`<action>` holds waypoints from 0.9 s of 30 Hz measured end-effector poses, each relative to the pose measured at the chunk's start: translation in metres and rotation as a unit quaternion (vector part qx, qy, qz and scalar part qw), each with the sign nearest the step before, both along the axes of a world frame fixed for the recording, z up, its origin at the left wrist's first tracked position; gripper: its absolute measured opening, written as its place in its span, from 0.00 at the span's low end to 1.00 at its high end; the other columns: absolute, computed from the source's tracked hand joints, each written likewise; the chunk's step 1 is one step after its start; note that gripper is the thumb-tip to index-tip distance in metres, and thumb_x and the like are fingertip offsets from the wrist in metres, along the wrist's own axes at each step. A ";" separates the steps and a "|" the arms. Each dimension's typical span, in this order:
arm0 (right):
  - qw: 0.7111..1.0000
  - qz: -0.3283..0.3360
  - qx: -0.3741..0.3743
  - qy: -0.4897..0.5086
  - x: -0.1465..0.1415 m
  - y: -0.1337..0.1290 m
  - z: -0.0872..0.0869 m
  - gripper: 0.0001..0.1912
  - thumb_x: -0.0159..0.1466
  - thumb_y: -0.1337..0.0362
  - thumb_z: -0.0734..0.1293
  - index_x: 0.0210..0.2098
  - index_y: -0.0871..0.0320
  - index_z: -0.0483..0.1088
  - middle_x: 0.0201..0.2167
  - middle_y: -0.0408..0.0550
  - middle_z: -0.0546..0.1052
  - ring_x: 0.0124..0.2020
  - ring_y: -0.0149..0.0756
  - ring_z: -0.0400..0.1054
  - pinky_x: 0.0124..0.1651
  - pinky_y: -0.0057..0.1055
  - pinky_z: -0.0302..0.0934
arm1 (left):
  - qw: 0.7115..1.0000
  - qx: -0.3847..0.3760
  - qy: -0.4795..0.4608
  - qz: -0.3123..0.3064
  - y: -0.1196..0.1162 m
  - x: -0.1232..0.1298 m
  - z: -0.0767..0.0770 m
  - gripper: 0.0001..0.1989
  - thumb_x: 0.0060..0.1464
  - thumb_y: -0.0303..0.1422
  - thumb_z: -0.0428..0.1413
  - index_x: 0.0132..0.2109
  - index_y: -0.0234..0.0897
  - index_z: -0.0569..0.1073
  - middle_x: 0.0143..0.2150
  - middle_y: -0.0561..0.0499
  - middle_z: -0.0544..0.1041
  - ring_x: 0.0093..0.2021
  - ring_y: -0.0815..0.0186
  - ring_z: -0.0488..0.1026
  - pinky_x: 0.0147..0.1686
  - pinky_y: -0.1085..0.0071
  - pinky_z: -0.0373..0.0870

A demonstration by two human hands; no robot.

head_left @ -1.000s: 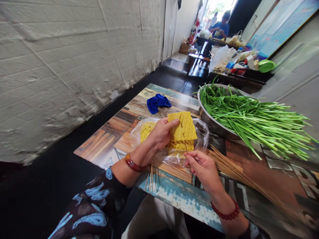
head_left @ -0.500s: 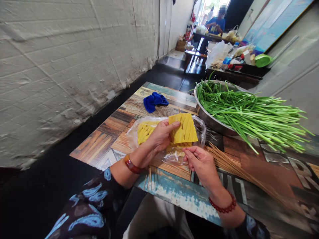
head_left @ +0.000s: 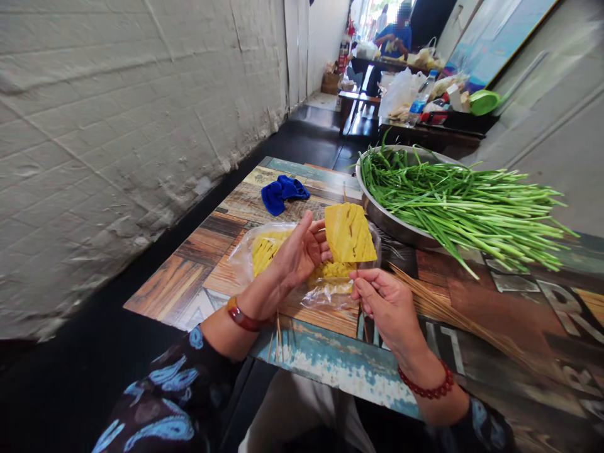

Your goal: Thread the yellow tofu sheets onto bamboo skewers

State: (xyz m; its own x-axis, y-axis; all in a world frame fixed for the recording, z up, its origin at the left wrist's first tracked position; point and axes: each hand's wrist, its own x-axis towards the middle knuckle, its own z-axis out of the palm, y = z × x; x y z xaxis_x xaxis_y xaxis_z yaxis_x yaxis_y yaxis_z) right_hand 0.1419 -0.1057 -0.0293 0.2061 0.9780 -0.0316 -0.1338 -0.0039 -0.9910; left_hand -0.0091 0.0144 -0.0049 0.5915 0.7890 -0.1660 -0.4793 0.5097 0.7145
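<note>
Our right fingers [head_left: 370, 277] pinch the skewer [head_left: 363, 318] below the yellow sheet [head_left: 350, 233]. Our left fingers [head_left: 322, 236] spread loosely at its left edge.

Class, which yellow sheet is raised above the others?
The yellow sheet on the skewer that the right hand pinches; the other sheets lie lower, amid clear plastic.

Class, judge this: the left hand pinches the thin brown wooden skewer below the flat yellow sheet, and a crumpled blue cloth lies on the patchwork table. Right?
No: the head view shows the right hand pinching the thin brown skewer below the flat yellow sheet, not the left hand.
</note>
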 end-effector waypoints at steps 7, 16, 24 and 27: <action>1.000 0.000 0.005 0.010 0.002 -0.001 0.003 0.12 0.61 0.56 0.73 0.36 0.59 0.78 0.23 0.42 0.76 0.17 0.23 0.60 0.20 0.21 0.54 | 0.993 0.086 0.021 0.079 0.002 -0.004 0.006 0.26 0.62 0.51 0.50 0.52 0.35 0.75 0.48 0.42 0.81 0.43 0.63 0.80 0.41 0.70 0.76; 1.000 -0.005 0.011 0.003 0.005 -0.005 0.006 0.12 0.60 0.56 0.73 0.36 0.59 0.78 0.23 0.43 0.76 0.17 0.23 0.59 0.19 0.22 0.54 | 0.946 0.190 0.077 0.250 -0.003 -0.042 0.033 0.25 0.60 0.55 0.50 0.47 0.39 0.76 0.49 0.45 0.81 0.45 0.61 0.80 0.46 0.65 0.77; 1.000 -0.016 0.006 0.022 0.008 -0.016 0.008 0.10 0.60 0.60 0.74 0.39 0.58 0.77 0.24 0.43 0.76 0.18 0.23 0.58 0.18 0.20 0.51 | 0.893 0.148 0.179 0.385 -0.039 -0.107 0.027 0.26 0.58 0.57 0.51 0.44 0.39 0.76 0.42 0.47 0.82 0.39 0.65 0.80 0.40 0.70 0.76; 1.000 -0.009 0.006 0.017 0.007 -0.017 0.009 0.10 0.60 0.60 0.74 0.39 0.58 0.77 0.24 0.43 0.75 0.18 0.23 0.58 0.18 0.20 0.51 | 0.883 0.145 0.181 0.407 -0.052 -0.119 0.020 0.22 0.57 0.55 0.54 0.42 0.39 0.76 0.41 0.48 0.82 0.36 0.67 0.79 0.38 0.71 0.75</action>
